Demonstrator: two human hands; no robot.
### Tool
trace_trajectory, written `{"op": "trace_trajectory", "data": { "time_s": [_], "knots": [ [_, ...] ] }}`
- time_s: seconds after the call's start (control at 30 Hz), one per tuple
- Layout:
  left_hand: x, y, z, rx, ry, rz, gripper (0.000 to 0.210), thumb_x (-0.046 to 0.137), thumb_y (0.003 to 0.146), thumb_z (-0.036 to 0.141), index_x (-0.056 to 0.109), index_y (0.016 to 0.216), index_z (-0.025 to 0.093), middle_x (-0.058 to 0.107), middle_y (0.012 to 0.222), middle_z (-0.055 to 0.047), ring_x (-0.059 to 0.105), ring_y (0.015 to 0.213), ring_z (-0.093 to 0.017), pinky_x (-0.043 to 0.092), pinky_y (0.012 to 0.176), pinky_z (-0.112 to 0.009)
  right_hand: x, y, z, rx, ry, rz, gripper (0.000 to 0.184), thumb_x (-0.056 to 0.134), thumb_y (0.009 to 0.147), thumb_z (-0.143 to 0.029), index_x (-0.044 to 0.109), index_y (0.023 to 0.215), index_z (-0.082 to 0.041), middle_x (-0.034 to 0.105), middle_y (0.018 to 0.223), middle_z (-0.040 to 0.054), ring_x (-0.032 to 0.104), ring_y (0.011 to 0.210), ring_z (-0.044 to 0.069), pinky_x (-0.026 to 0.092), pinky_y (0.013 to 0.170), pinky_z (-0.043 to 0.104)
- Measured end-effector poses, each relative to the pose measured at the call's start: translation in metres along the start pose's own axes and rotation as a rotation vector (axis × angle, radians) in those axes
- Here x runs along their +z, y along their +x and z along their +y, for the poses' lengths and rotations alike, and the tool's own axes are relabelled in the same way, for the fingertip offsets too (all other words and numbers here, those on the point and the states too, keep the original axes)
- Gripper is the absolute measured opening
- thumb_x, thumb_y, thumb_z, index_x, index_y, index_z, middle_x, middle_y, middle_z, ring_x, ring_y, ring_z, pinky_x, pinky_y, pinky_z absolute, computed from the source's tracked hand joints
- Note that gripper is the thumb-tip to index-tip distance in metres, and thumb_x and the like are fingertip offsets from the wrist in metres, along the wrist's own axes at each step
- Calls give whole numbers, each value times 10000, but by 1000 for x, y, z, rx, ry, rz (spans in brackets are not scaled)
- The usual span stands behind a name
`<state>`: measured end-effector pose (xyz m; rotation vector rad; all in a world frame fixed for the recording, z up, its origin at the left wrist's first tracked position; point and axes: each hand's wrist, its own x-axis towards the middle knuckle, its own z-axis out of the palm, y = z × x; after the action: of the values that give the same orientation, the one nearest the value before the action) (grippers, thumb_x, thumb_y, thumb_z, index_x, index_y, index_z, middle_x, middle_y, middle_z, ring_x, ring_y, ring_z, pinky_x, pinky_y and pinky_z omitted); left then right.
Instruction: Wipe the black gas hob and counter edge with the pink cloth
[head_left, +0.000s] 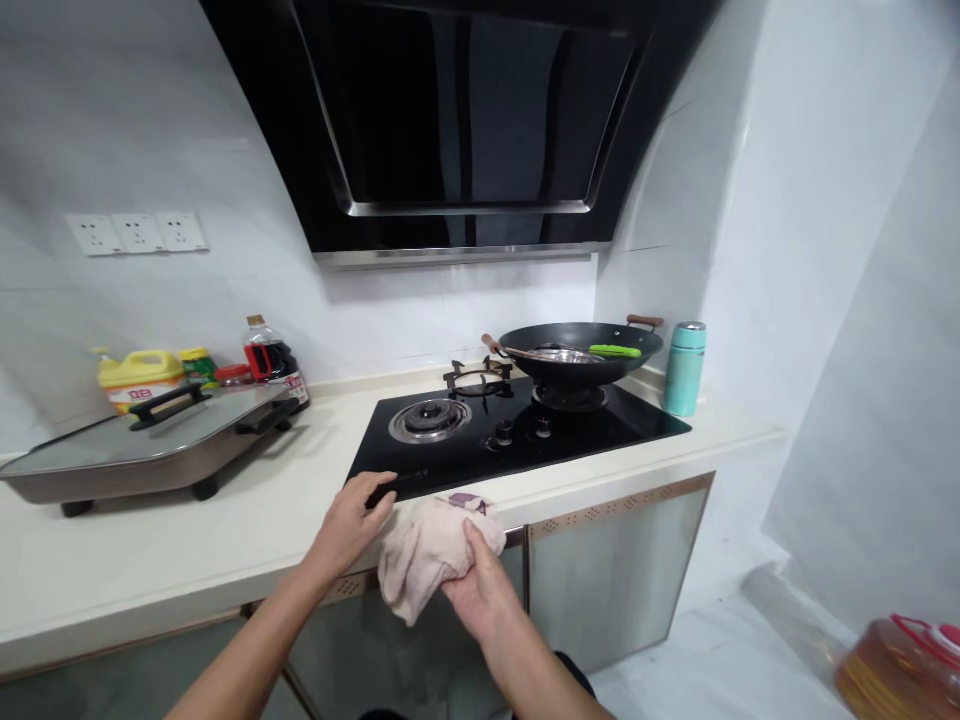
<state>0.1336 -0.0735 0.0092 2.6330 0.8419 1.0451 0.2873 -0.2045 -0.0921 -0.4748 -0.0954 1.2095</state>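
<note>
A pale pinkish cloth (431, 555) hangs crumpled in front of the counter edge, gripped by my right hand (484, 590) with the thumb on top. My left hand (356, 520) holds nothing; its fingers are apart over the near left corner of the black gas stove (465, 460). On the stove, the left burner (430, 420) is bare, and its black pan support (480, 378) lies behind it at the back edge. Two knobs (504, 432) sit between the burners.
A black wok (577, 345) with a green-handled utensil (615, 351) stands on the right burner. A teal flask (684, 370) is at right. At left are a lidded electric pan (150, 450) and several bottles (274, 360). A range hood (465, 130) overhangs. An oil jug (900, 665) is low right.
</note>
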Motion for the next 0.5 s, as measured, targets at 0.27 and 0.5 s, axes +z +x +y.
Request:
{"op": "trace_trajectory", "data": {
  "time_s": [0.27,0.5],
  "knots": [
    [11,-5,-20,-109,188,14,387,542,894,538,772,1029,257,750,1103,-72,664,1136,-296,494,1033,-488,-72,6,-125,-345,-347,281,651,918,588,-493,709,1118,-179,794,1089,120,742,1064,315,629,879,434],
    [9,1,-12,-223,143,-21,383,548,869,549,792,974,273,750,1103,-52,649,1123,-295,484,1012,-464,-134,6,-274,-568,-446,536,502,777,743,-499,655,1147,-227,755,1203,112,702,1182,260,604,966,384]
  ]
}}
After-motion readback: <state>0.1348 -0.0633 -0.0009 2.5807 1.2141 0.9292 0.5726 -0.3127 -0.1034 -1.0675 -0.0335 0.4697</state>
